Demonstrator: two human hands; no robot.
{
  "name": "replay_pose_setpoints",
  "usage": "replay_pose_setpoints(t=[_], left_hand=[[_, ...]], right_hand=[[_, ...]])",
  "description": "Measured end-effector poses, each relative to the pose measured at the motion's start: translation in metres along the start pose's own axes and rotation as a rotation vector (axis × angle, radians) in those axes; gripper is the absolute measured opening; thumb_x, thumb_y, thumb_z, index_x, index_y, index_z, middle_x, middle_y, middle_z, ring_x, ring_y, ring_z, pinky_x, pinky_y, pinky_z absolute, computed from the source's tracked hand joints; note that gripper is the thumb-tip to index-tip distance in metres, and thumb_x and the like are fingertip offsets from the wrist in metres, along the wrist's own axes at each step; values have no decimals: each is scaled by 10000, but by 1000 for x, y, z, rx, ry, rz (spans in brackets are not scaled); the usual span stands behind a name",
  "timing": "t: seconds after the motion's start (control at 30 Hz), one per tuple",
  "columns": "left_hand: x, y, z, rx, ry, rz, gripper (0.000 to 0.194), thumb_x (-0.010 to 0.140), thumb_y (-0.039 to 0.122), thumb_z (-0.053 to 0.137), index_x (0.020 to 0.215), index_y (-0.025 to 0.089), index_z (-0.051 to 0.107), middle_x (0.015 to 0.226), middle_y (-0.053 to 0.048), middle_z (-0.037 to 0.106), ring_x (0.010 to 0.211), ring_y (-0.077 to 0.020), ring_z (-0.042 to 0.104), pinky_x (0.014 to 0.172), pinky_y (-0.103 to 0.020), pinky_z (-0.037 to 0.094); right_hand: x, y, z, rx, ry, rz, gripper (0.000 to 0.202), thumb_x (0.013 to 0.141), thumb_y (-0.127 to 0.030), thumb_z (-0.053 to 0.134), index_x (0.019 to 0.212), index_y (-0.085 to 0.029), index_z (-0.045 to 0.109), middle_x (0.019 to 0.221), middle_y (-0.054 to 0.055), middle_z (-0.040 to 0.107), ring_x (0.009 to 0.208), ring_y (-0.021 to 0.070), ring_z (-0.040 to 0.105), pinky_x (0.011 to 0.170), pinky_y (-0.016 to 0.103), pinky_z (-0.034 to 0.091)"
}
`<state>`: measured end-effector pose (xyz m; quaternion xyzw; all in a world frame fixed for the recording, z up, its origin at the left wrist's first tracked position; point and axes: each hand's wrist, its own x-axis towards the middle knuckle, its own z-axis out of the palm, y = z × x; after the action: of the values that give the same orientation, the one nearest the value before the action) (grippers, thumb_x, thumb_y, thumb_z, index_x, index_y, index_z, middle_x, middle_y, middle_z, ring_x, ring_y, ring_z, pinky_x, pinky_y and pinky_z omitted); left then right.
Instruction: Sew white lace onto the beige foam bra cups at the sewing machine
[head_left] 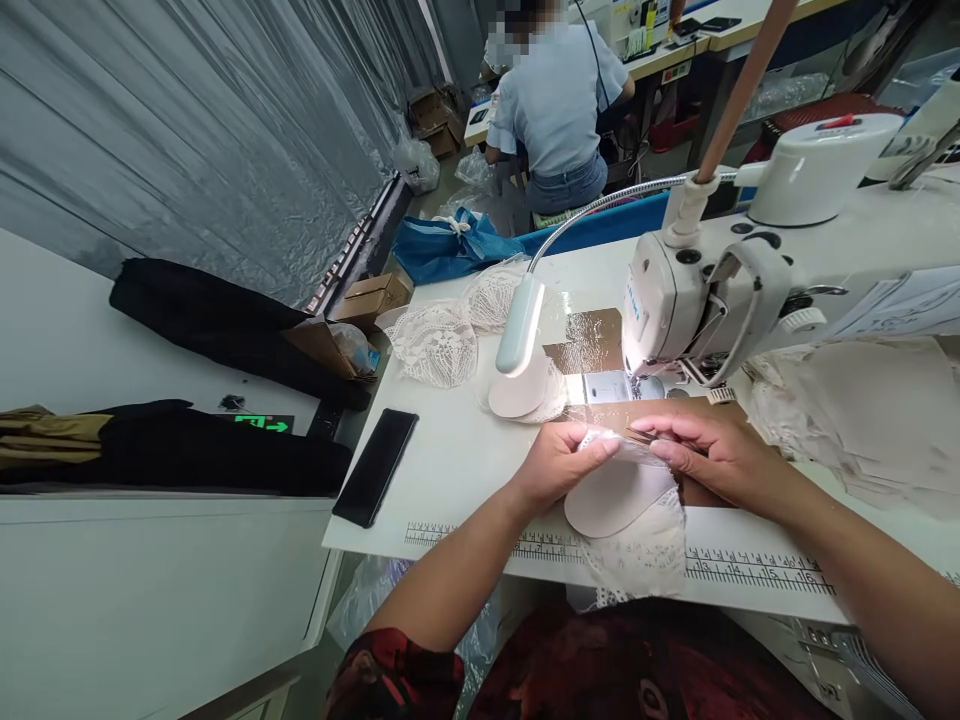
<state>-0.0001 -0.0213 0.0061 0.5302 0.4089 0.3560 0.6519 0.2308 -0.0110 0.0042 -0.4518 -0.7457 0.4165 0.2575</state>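
In front of the sewing machine (675,300), a white lace piece with a smooth pad (619,500) hangs toward the table's front edge. My left hand (564,462) pinches its upper left edge between thumb and fingers. My right hand (705,455) is closed at the upper right of the same piece, with small metal tweezers (641,436) at its fingertips. Another lace piece with a pad (521,390) lies left of the needle area, under the small lamp (520,328).
Lace pieces (435,343) lie at the back left, above a black phone (375,467). A pile of pale pieces (877,410) is on the right. A printed ruler (757,570) runs along the front edge. A person (555,105) sits beyond the table.
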Motion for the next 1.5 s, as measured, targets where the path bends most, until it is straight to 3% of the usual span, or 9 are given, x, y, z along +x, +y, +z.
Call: replay_pose_setpoints(t=[0.13,0.33,0.77,0.9,1.0,1.07,1.2,1.33,1.5], left_hand=[[2,-4,0,11,-5,32,356,818,436,704,717,95,706,632,-1,503,612,-92,408,587,-242,306],[5,-13,-2,6,-46,19,384,777,469,736,886,102,763,736,-55,626,681,-126,504,621,-245,365],[3,-4,-1,164,-88,29,413,844,520,637,792,116,707,719,-38,591,677,-133,518,630,-247,403],[-9,18,-14,672,86,145,392,866,517,602,767,153,709,686,-43,619,676,-160,553,656,-270,440],[-1,35,-34,918,283,288,307,902,433,555,942,178,722,834,-72,685,784,-193,605,740,-304,474],[16,40,-51,994,398,284,334,852,387,597,1092,172,684,1042,-109,678,984,-247,606,827,-339,479],[45,36,-79,843,429,-42,455,640,284,724,1065,135,660,1091,-136,656,1050,-313,584,801,-343,475],[41,26,-82,667,274,-88,246,701,374,668,767,139,639,779,-51,646,725,-201,606,610,-265,441],[23,21,-68,376,125,-75,375,750,483,667,659,144,536,633,17,518,576,-105,494,529,-214,364]], right_hand=[[2,-8,1,54,-90,75,371,895,-543,519,1050,-250,688,940,42,727,848,212,673,740,340,534],[5,-20,8,93,-85,53,282,899,-471,544,1001,-250,687,980,44,724,887,208,654,762,328,516],[7,-12,17,179,83,91,315,891,-511,530,897,-232,675,859,44,719,785,207,674,678,319,540],[2,-2,17,29,201,100,356,858,-504,569,1082,-235,632,989,73,727,861,247,694,701,350,563],[-1,-3,26,-237,148,-178,340,850,-317,550,1177,-253,618,1124,79,702,918,246,683,713,342,544],[-1,-6,33,-372,-23,-375,362,815,-169,485,1128,-260,642,1138,69,686,842,205,675,654,304,505],[-2,-8,33,-525,-263,-435,242,635,-47,490,746,-225,612,890,25,676,646,151,591,546,267,386],[-6,-5,10,-559,-207,-201,180,607,-43,488,595,-221,515,648,8,601,586,171,531,515,282,345],[6,-15,-1,-222,-24,2,232,890,-324,503,1032,-236,665,1061,68,711,948,250,658,774,381,526]])
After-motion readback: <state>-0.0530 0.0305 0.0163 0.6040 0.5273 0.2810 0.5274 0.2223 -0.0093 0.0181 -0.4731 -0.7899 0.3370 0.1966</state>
